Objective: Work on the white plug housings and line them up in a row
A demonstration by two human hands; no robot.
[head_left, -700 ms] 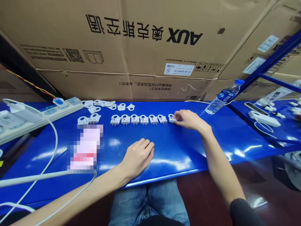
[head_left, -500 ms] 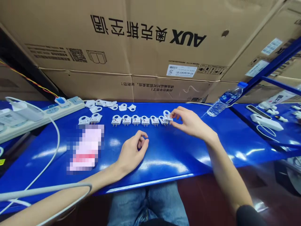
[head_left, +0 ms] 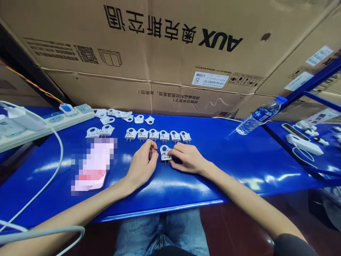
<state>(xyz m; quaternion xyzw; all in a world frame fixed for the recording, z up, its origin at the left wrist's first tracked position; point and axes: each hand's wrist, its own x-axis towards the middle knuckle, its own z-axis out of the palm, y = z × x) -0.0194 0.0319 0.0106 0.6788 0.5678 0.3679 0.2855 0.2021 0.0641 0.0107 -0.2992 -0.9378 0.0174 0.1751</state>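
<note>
My right hand (head_left: 188, 157) pinches a white two-pin plug with a ring-shaped handle (head_left: 165, 153) by its right side. The plug's ring points away from me and its metal pins point toward me, low over the blue table. My left hand (head_left: 144, 158) rests just left of that plug, apart from it, with fingers curled and nothing visible in them. Beyond both hands, several like plugs (head_left: 164, 136) stand in a row, pins toward me. Two more plugs (head_left: 107, 130) sit farther left.
Several white ring-shaped pieces (head_left: 119, 113) lie along the back edge. A power strip (head_left: 57, 122) with cables is at left, near a partly blurred pink item (head_left: 97, 160). A water bottle (head_left: 259, 115) leans at right. A large cardboard box (head_left: 170, 60) stands behind the blue table (head_left: 226, 149).
My right hand has brought a plug from the right end of the row toward me and left. My left hand has shifted slightly left and away from me, still curled.
</note>
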